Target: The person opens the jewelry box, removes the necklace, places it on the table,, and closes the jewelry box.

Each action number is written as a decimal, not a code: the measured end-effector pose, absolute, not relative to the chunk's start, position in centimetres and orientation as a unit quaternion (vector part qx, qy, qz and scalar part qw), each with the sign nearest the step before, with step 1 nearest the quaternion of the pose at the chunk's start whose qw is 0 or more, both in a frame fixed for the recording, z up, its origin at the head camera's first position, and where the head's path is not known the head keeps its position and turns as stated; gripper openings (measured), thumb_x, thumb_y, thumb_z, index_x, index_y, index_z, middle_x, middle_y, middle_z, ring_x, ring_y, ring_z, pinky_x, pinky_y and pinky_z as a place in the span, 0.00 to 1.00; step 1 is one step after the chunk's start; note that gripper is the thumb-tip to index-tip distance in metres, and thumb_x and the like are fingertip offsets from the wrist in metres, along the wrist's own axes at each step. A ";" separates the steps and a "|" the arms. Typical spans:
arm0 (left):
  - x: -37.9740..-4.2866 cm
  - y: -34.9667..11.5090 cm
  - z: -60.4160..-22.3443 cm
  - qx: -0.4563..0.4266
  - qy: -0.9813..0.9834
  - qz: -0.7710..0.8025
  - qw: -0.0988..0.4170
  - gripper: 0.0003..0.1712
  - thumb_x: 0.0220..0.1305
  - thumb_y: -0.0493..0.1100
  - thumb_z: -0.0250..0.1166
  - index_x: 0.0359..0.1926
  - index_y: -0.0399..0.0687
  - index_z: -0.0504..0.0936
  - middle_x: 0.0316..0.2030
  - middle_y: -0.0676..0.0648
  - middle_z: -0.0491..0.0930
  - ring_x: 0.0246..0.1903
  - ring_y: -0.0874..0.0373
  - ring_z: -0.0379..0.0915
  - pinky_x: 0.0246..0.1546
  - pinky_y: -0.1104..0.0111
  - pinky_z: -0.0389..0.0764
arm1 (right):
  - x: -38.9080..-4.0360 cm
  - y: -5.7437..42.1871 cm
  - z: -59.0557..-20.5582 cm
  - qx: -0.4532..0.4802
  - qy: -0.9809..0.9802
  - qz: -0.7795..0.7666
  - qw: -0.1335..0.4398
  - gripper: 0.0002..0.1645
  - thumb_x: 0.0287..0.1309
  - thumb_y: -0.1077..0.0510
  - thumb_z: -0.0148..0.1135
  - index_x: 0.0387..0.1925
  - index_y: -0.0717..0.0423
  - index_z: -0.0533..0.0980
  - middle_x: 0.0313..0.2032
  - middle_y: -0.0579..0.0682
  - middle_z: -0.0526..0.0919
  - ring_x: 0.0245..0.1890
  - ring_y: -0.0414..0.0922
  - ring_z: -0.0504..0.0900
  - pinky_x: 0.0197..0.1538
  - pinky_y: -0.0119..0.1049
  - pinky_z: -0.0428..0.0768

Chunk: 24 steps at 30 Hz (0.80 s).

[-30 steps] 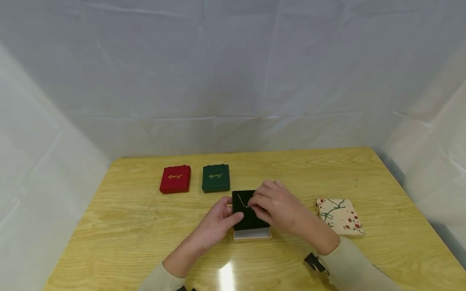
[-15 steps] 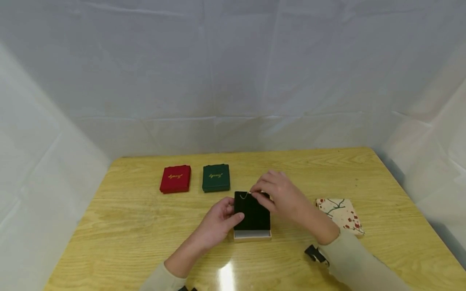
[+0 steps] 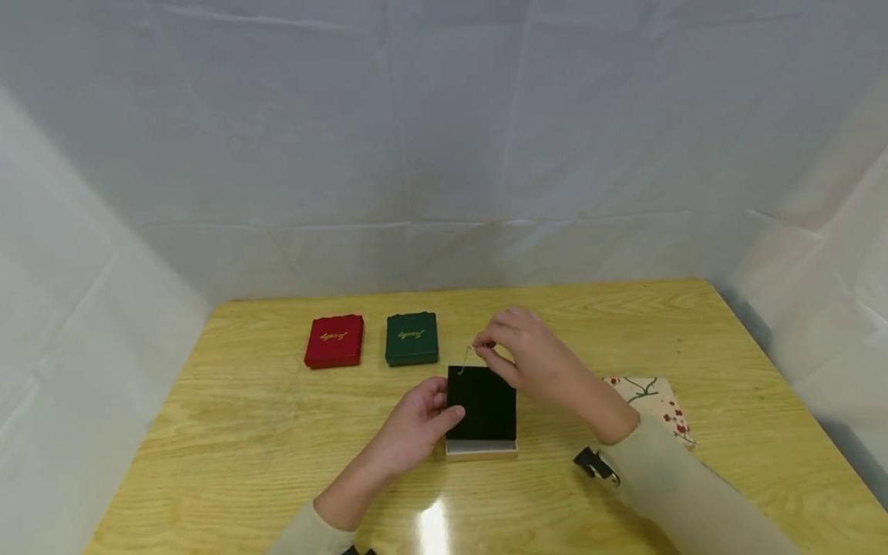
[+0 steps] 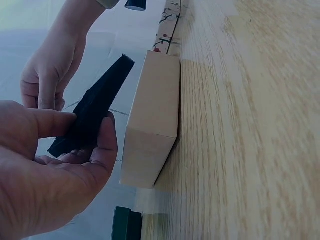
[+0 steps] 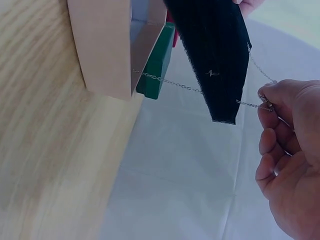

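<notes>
A black velvet-like pad (image 3: 484, 405) is held tilted over a small cardboard box (image 3: 482, 453). My left hand (image 3: 415, 428) grips the pad's left edge, thumb on its face and fingers underneath. In the left wrist view the pad (image 4: 95, 105) stands clear of the box (image 4: 155, 95). Beyond the pad's far edge, my right hand (image 3: 533, 358) pinches a thin necklace chain (image 3: 465, 359) between thumb and index finger. As the right wrist view shows, the chain (image 5: 180, 86) runs from the pinching fingers past the pad and down into the box. A clasp (image 5: 268, 104) shows at the fingertips.
At the back left of the wooden table (image 3: 264, 439) lie a red jewelry box (image 3: 334, 341) and a green jewelry box (image 3: 412, 339), both closed. A floral lid-like square (image 3: 659, 408) sits to the right, partly behind my right forearm. White cloth (image 3: 444, 154) surrounds the table.
My right hand has moved from over the pad to past its far edge, drawing the chain up and away with it. My left hand keeps holding the pad, almost still.
</notes>
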State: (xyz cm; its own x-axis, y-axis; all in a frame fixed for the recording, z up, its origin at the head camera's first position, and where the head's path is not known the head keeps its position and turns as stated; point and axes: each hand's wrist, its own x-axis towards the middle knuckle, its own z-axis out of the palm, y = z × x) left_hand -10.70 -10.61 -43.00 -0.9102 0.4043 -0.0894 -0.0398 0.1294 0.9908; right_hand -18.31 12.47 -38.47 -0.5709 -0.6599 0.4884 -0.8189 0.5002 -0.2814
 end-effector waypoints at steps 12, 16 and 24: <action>-10.6 -10.6 -43.0 0.107 0.774 0.602 0.165 0.31 0.80 0.41 0.60 0.73 0.25 0.65 0.58 0.36 0.83 0.59 0.46 0.78 0.63 0.48 0.77 | -19.4 11.7 -38.1 0.429 -0.860 0.237 0.142 0.03 0.70 0.59 0.70 0.43 0.53 0.87 0.40 0.45 0.85 0.41 0.45 0.79 0.47 0.44 0.79; -10.6 -10.6 -43.0 0.104 0.775 0.601 0.168 0.32 0.80 0.41 0.60 0.73 0.25 0.65 0.60 0.35 0.81 0.60 0.44 0.77 0.63 0.47 0.77 | -19.8 11.5 -38.3 0.419 -0.868 0.237 0.124 0.04 0.71 0.59 0.70 0.43 0.53 0.87 0.40 0.45 0.85 0.42 0.48 0.80 0.47 0.46 0.79; -10.5 -10.7 -42.9 0.111 0.762 0.614 0.172 0.28 0.80 0.40 0.60 0.72 0.29 0.69 0.56 0.40 0.84 0.56 0.49 0.81 0.60 0.53 0.80 | -20.3 11.3 -38.8 0.395 -0.881 0.243 0.096 0.04 0.71 0.59 0.70 0.43 0.52 0.88 0.40 0.45 0.85 0.42 0.47 0.80 0.48 0.47 0.79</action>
State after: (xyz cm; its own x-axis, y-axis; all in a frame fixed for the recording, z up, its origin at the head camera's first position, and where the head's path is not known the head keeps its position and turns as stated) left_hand -10.47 -10.68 -42.88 -0.9162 0.3802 -0.1267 -0.0429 0.2213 0.9743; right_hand -20.34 11.34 -38.80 -0.6704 -0.6487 0.3603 -0.7416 0.5702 -0.3533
